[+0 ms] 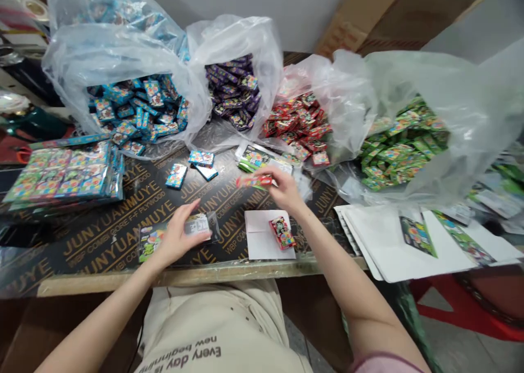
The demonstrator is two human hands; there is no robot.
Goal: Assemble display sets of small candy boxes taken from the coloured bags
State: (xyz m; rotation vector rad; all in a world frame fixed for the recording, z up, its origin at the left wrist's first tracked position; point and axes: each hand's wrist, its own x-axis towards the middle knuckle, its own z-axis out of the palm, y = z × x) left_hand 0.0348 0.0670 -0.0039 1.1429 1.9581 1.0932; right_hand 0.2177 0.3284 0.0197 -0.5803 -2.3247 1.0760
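My right hand [283, 190] pinches a small red candy box [254, 181] above the middle of the table; a green edge shows just below it. My left hand [180, 236] is open, thumb and fingers spread, over a flat clear packet [150, 241] with a green and dark printed card. The thumb appears to rest on that packet. Between the hands lies a white card [257, 243], with another red box [281, 232] on its right part. Three small blue boxes, one of them upright in print [176, 176], lie beyond my left hand.
Open plastic bags stand along the back, holding blue boxes [153, 94], purple boxes [233, 89], red boxes [301, 122] and green boxes [409, 143]. Filled packs [61, 173] are stacked at left. White sheets [368, 242] overhang the front edge at right. A cardboard box [368, 12] stands behind.
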